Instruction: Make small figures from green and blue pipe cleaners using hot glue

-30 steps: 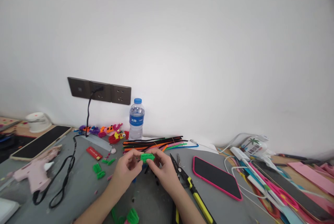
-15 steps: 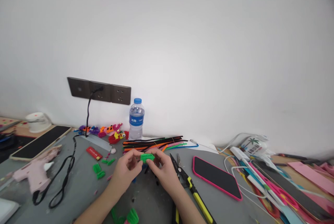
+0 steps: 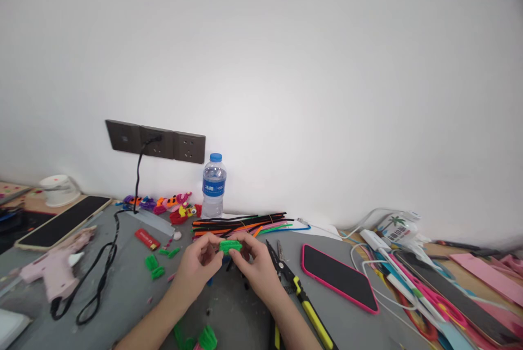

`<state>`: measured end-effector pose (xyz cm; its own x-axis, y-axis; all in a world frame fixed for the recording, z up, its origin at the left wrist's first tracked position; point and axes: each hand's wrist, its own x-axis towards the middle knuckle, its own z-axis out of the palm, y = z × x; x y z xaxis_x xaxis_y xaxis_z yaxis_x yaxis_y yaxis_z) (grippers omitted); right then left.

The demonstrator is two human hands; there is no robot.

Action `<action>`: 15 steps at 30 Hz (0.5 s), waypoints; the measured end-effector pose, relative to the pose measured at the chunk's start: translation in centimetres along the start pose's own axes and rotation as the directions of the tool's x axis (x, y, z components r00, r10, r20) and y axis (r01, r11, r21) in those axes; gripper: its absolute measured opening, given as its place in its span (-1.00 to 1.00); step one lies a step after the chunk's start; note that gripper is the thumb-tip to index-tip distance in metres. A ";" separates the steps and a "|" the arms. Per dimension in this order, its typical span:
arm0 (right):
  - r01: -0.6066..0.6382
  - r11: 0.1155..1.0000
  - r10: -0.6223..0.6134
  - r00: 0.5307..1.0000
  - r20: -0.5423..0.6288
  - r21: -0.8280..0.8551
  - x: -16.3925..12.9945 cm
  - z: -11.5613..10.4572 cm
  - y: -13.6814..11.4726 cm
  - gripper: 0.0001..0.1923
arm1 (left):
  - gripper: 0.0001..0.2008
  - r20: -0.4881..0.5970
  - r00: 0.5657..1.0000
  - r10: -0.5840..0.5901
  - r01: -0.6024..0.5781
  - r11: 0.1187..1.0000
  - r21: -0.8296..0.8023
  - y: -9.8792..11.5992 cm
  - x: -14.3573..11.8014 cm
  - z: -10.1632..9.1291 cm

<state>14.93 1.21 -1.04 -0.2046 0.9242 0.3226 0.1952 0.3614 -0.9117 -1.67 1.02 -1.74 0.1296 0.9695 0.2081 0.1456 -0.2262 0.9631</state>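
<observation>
Between both hands, just above the grey mat (image 3: 245, 323), is a small folded piece of green pipe cleaner (image 3: 230, 247). My left hand (image 3: 201, 260) pinches its left end with thumb and fingers. On its right side, my right hand (image 3: 255, 263) grips it with the thumb pressed against the front. A bundle of pipe cleaners (image 3: 241, 225) in black, orange, pink and green lies behind the hands. Yellow-and-black pliers (image 3: 306, 306) rest beside the right forearm, partly covered by it. More bent green pieces (image 3: 154, 267) lie left of my left hand, and another green piece (image 3: 207, 337) sits near the bottom edge.
A water bottle (image 3: 214, 186) stands against the wall. Leftward are a pink glue gun (image 3: 55, 274) with its black cord (image 3: 107, 268), and small colourful figures (image 3: 180, 208). To the right lie a pink-cased phone (image 3: 339, 278), white cables (image 3: 384, 290) and scissors (image 3: 449, 309).
</observation>
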 end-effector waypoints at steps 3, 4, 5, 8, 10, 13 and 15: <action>0.003 1.000 -0.003 1.000 -0.001 -0.009 0.0 0.0 -0.1 -0.84 | -0.89 0.000 1.000 0.004 -0.004 1.000 -0.007 0.0 0.1 0.0; 0.004 1.000 -0.004 1.000 -0.002 -0.012 0.0 0.0 -0.1 -0.84 | -0.89 -0.001 1.000 0.003 -0.003 1.000 -0.009 0.0 0.1 0.0; 0.007 1.000 -0.007 1.000 -0.003 -0.014 0.0 0.0 -0.1 -0.84 | -0.89 -0.002 1.000 0.001 -0.001 1.000 -0.010 0.0 0.1 0.0; 0.014 1.000 -0.014 1.000 -0.003 -0.011 0.0 0.0 -0.1 -0.85 | -0.89 -0.007 1.000 -0.005 0.005 1.000 -0.006 0.1 0.1 0.1; 0.016 1.000 -0.016 1.000 -0.003 -0.012 0.0 0.0 -0.1 -0.85 | -0.88 -0.010 1.000 -0.003 0.003 1.000 -0.004 0.2 0.1 0.1; 0.019 1.000 -0.019 1.000 0.000 -0.013 0.0 0.0 0.0 -0.85 | -0.88 -0.005 1.000 -0.002 0.002 1.000 -0.006 0.2 0.0 0.1; 0.016 1.000 -0.016 1.000 0.000 -0.009 0.0 0.0 0.0 -0.85 | -0.87 0.002 1.000 -0.004 0.004 1.000 0.000 0.2 0.0 0.0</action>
<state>14.90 1.16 -1.02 -0.2082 0.9181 0.3373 0.2009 0.3776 -0.9039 -1.63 0.97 -1.58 0.1315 0.9701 0.2041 0.1460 -0.2226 0.9639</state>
